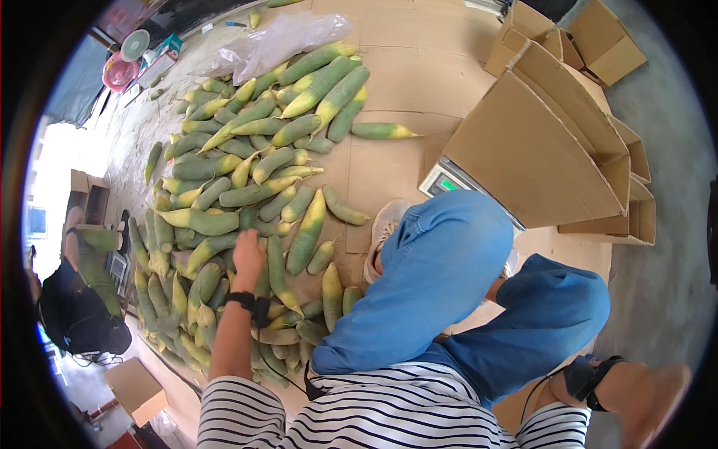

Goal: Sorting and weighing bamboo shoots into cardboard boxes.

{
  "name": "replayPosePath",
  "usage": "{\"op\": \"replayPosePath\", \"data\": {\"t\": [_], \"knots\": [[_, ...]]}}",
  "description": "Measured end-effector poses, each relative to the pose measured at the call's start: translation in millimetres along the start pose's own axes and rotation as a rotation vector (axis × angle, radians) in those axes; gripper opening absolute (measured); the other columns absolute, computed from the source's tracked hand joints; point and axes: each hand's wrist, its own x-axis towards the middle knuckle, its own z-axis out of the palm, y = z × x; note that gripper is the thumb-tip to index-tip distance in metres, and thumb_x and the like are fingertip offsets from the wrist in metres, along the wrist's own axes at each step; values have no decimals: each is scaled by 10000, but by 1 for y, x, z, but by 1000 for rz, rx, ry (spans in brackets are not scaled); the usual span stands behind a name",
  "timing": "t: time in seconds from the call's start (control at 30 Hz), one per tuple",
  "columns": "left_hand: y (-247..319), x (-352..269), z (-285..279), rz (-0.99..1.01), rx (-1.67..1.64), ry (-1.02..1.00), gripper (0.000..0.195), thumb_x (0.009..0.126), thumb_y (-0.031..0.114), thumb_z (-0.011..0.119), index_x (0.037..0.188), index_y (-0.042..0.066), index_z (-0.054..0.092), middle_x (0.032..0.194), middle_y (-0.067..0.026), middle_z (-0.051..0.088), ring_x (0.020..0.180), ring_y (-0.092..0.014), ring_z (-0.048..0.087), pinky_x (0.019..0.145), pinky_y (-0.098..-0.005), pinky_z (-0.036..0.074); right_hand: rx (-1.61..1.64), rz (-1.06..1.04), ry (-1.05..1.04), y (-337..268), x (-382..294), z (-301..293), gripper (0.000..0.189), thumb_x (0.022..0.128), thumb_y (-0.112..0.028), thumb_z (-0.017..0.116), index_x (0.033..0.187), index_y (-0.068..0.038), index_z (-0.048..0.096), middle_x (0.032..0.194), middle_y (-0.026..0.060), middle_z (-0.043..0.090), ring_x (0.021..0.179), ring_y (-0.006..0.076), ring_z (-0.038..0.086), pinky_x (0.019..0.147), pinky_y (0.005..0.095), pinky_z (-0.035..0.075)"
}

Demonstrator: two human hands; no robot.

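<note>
My left hand [249,257] reaches into a large heap of green radishes [205,166], with its back to the camera. Its fingers point away from me and touch the radishes around them; whether they grip one is hidden. Close by lie a pale-tipped radish [202,221] and a long upright-lying radish [307,231]. Off at the lower right, my right hand [653,404] is blurred, beyond my knee and away from the heap. Its fingers cannot be made out clearly. Both wrists wear black straps.
An open cardboard box [538,149] stands tilted on a digital scale [449,182] with a lit display. Several open cartons [608,42] stand behind it. Cardboard sheets [415,78] cover the floor. Clear plastic [280,42] lies beyond the heap. Another person [84,308] crouches at the left.
</note>
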Motion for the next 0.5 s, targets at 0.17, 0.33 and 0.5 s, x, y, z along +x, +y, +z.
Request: {"op": "replayPosePath", "data": {"t": [0.17, 0.33, 0.5], "knots": [[-47, 55, -21, 29, 551, -33, 154, 822, 112, 544, 976, 105, 551, 980, -92, 573, 976, -277, 563, 744, -404, 468, -200, 258, 94, 32, -14, -24, 296, 936, -307, 473, 706, -124, 512, 602, 21, 473, 563, 164, 425, 838, 435, 385], [-115, 82, 6, 47, 698, -193, 200, 884, 174, 471, 1052, 123, 569, 1058, -69, 603, 1050, -263, 551, 868, -516, 404, -267, 401, 301, 65, -20, -41, 428, 953, -419, 435, 649, -117, 436, 558, 8, 429, 505, 135, 374, 868, 441, 398], [-112, 94, 11, 123, 729, -355, 193, 888, 156, 474, 1056, 122, 563, 1048, -75, 609, 1042, -264, 567, 911, -526, 394, -378, 434, 283, 95, -15, -52, 404, 969, -343, 425, 655, -91, 459, 567, 36, 462, 497, 139, 426, 875, 451, 416]]}}
